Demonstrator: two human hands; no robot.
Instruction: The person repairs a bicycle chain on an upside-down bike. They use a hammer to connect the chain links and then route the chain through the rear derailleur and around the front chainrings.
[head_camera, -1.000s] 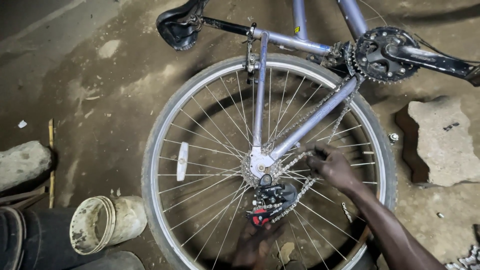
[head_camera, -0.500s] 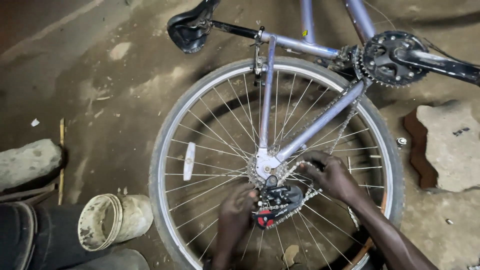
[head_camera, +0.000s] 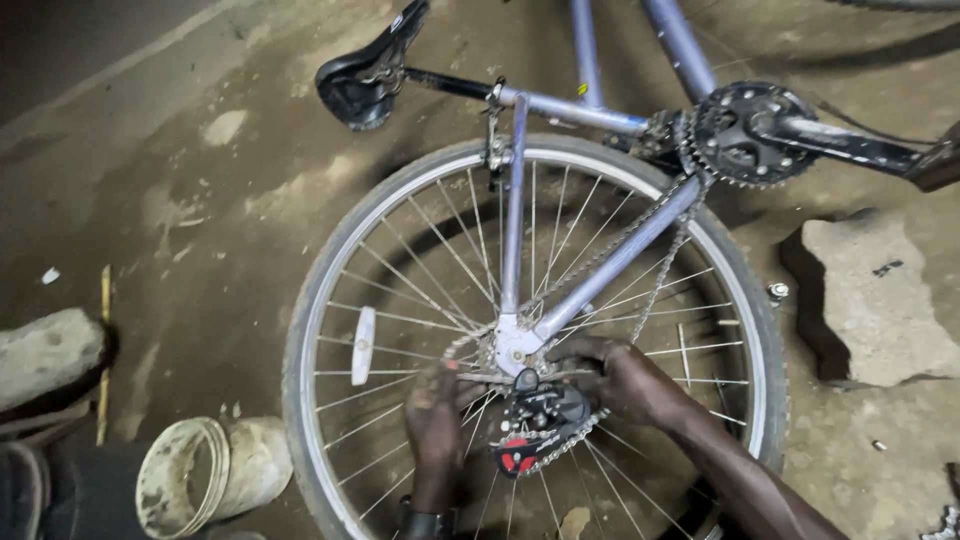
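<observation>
gripping the black rear derailleur (head_camera: 540, 420) at the wheel hub, right hand (head_camera: 625, 380) fingers clamp it; left hand (head_camera: 435, 410) fingers curl on spokes beside. bicycle wheel (head_camera: 330, 300) lies on dim, stained concrete floor (head_camera: 200, 200); bucket (head_camera: 190, 480), rock (head_camera: 870, 300) nearby.

frame (head_camera: 515, 230): smooth painted metal | spokes (head_camera: 420, 240): shiny wire | saddle (head_camera: 365, 70): glossy black plastic | floor (head_camera: 200, 230): rough, dusty concrete

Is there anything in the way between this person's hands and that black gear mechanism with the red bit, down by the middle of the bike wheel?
Nothing visible does. The right hand already rests against the rear derailleur, and the left hand sits just beside it over the spokes, fingers reaching toward the axle.
</observation>
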